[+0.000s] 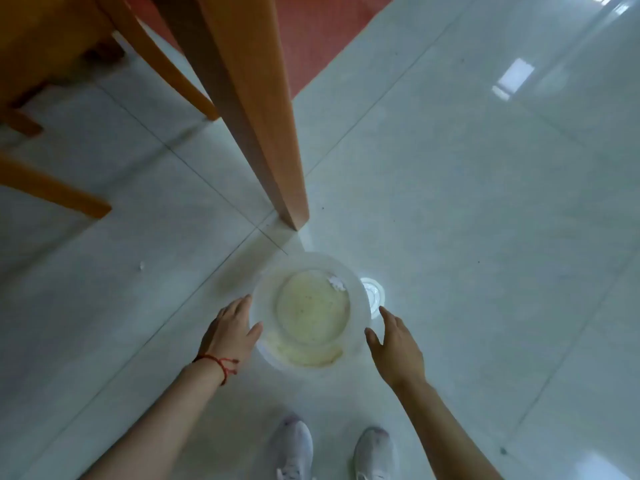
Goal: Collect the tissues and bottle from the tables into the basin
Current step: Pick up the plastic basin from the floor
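A translucent white plastic basin [356, 306] with a yellowish stained bottom stands on the floor tiles just in front of my feet. A small crumpled white tissue [336, 283] lies inside it near the far rim. My left hand [232, 330] rests against the basin's left rim, fingers spread. My right hand [394, 341] hovers open beside the right rim, a little apart from it. No bottle is in view.
A wooden table leg [270, 133] stands on the floor just beyond the basin. Wooden chair legs [52, 192] are at the left. A small white scrap [141, 266] lies on the tiles left of the basin. A bright lamp reflection [373, 294] shines right of the basin. Red flooring [311, 39] lies farther off.
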A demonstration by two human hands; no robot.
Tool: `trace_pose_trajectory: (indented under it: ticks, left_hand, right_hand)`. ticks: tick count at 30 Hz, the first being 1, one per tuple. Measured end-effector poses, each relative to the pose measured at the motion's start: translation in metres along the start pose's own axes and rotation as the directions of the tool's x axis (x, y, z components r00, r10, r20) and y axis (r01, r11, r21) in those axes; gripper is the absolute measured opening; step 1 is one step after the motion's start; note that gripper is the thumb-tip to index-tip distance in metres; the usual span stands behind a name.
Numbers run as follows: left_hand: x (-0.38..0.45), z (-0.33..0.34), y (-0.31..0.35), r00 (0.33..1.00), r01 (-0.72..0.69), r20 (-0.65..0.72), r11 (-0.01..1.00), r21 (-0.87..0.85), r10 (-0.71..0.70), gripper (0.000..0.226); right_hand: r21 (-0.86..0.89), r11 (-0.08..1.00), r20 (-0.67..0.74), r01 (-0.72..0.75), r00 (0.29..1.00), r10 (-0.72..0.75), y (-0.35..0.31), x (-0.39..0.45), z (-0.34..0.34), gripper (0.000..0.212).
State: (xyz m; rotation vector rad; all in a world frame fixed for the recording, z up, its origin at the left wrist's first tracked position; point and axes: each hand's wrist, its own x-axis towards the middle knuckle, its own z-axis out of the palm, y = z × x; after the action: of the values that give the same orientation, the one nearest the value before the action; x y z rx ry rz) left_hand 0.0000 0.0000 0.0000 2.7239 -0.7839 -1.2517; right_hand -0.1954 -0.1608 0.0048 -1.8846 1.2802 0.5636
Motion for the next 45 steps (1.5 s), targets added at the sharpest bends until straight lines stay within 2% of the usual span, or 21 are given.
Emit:
trace_pose_trajectory:
  ticks: [5, 11, 15, 22, 32, 45]
  left_hand:
    - [0.014, 0.016, -0.003, 0.998, 0.057, 0.026, 0.996, -0.068, -0.056, 0.063]
    - [0.021, 0.025, -0.001, 0.997, 0.053, -0.052, 0.992, -0.116, -0.059, 0.067]
    - [0.029, 0.033, -0.004, 0.991, 0.120, -0.044, 0.981, -0.153, -0.128, 0.069]
    - [0.028, 0.035, -0.007, 0.966, 0.182, -0.096, 0.891, -0.415, -0.242, 0.055]
    - [-0.051, 0.001, 0.026, 0.975, 0.118, -0.097, 0.837, -0.535, -0.200, 0.052]
    - [-0.197, -0.103, 0.088, 0.984, 0.039, -0.113, 0.789, -0.613, -0.137, 0.054]
  right_hand:
    - [0.076, 0.997, 0.015, -0.030, 0.999, 0.029, 0.005, 0.018, 0.024, 0.054]
    - [0.154, 0.987, -0.051, -0.040, 0.998, 0.048, 0.002, 0.032, 0.040, 0.053]
    - [0.220, 0.974, -0.071, -0.052, 0.995, 0.069, 0.003, 0.036, 0.043, 0.052]
    - [0.326, 0.944, -0.100, -0.052, 0.991, 0.089, 0.010, 0.030, 0.036, 0.050]
    - [0.384, 0.921, -0.119, -0.063, 0.986, 0.117, 0.018, -0.032, -0.010, 0.050]
    - [0.455, 0.890, -0.204, -0.014, 0.972, 0.119, -0.012, -0.174, -0.128, 0.048]
